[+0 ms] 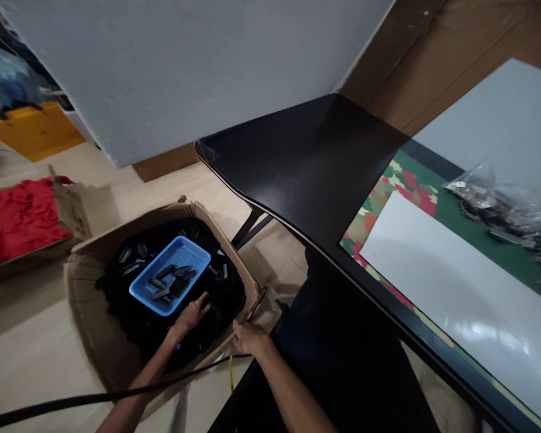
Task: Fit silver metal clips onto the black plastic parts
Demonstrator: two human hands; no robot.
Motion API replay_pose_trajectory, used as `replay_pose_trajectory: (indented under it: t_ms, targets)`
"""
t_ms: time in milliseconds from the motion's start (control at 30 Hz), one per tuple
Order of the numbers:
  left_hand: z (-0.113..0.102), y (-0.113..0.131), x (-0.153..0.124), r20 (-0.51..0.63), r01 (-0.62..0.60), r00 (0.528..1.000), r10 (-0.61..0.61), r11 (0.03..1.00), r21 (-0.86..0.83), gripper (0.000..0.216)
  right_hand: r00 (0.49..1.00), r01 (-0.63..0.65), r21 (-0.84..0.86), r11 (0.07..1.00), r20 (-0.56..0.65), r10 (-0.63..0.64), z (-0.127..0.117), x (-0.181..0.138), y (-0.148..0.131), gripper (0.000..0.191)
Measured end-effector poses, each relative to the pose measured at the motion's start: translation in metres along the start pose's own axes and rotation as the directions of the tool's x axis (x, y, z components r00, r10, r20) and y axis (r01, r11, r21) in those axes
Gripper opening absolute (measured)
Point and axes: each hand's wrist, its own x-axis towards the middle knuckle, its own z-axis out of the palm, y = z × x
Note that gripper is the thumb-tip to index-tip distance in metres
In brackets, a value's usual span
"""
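Observation:
A cardboard box [90, 337] stands on the floor, full of small black parts. A blue plastic tray [187, 252] holding several black parts lies tilted on top of them. My left hand [192, 316] reaches into the box, fingers spread, just below the tray's near edge among the black parts. My right hand [247, 337] grips the box's near right rim, fingers curled over the cardboard.
A black table [306, 162] stands to the right with a camouflage mat [401, 180], a white sheet [455, 282] and a clear bag of small parts [509, 210]. Another cardboard box with red material [20, 216] sits at left. A black cable [72, 400] crosses the floor.

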Motion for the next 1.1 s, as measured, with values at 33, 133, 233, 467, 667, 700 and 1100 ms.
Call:
replay_pose_trajectory:
  t_ms: [33,133,233,467,667,700,1100]
  targets:
    - [-0.014,-0.008,0.005,-0.027,-0.021,0.999,0.02,1.0,-0.006,0.046,1.0,0.004,0.001,1.0,0.002,-0.004,-0.001,0.0,0.0,0.038]
    - [-0.055,-0.032,0.026,-0.115,-0.035,0.993,0.033,0.999,-0.017,0.048,1.0,0.016,0.003,1.0,0.008,-0.016,-0.002,-0.001,0.001,0.038]
    - [-0.079,-0.051,0.047,-0.189,0.026,0.982,-0.028,1.0,-0.012,0.05,1.0,0.025,0.003,1.0,0.009,-0.025,-0.002,-0.001,0.003,0.037]
    - [-0.078,-0.052,0.054,-0.372,0.157,0.919,-0.134,0.987,0.032,0.051,1.0,0.025,-0.014,1.0,-0.006,-0.025,0.0,0.0,0.003,0.034]
    - [-0.055,-0.023,0.033,-0.511,0.077,0.859,-0.039,0.996,0.053,0.05,0.999,0.038,-0.03,0.999,-0.009,-0.038,-0.001,-0.001,0.003,0.036]
    - [-0.044,-0.014,0.031,-0.494,0.035,0.87,0.0,0.997,0.063,0.049,0.999,0.04,-0.031,0.999,-0.01,-0.04,-0.001,-0.002,0.003,0.036]
    - [0.11,0.002,0.03,-0.132,0.166,0.98,-0.15,0.979,0.117,0.071,0.998,0.036,-0.002,0.999,-0.054,-0.036,-0.007,-0.011,0.004,0.025]
